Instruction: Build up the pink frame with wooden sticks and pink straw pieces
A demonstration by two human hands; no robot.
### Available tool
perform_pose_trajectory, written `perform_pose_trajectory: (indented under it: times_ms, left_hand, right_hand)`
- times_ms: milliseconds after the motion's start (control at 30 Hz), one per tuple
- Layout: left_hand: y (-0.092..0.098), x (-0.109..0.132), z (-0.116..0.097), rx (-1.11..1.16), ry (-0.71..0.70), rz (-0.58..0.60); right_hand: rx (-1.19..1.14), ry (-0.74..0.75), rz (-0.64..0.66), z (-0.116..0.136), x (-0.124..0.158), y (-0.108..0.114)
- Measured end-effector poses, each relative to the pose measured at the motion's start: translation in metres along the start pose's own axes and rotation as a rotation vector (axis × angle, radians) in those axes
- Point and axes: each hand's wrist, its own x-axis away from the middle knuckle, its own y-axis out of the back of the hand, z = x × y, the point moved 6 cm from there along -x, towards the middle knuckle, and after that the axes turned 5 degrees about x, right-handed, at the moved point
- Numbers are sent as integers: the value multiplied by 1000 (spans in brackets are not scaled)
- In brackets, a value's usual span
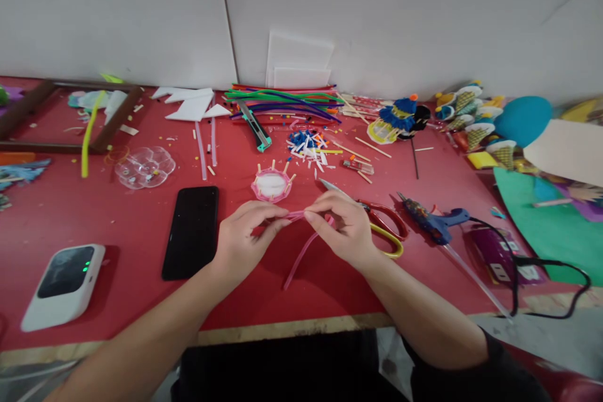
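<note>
My left hand (242, 235) and my right hand (342, 226) meet over the red table (117, 226), both pinching a thin pink straw (301, 252). The straw's free end trails down toward the table's front edge. Just beyond my fingers lies a small pink round frame (272, 184) with short sticks poking out of its rim. Red and yellow scissors (384, 226) lie under and right of my right hand.
A black phone (192, 231) lies left of my left hand, a white device (63, 286) farther left. A blue glue gun (436, 221) and cable sit right. Cut straw bits (308, 147), coloured straws (282, 100), a utility knife (254, 125) and a clear plastic piece (144, 166) lie behind.
</note>
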Motion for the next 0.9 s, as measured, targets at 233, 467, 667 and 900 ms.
perform_pose_trajectory:
  times_ms: [233,467,667,900]
  left_hand:
    - [-1,-1,0,20,4,5]
    - [1,-2,-2,63,29,14]
    - [-4,-2,0,32,94,50]
    - [-18,2,12,-150,40,198]
  right_hand:
    - [-30,27,-15,-1,0,1]
    - [-99,50,36,-4,0,-1]
    - [-32,24,119,-6,-7,-2]
    - [314,110,270,-17,-10,-9]
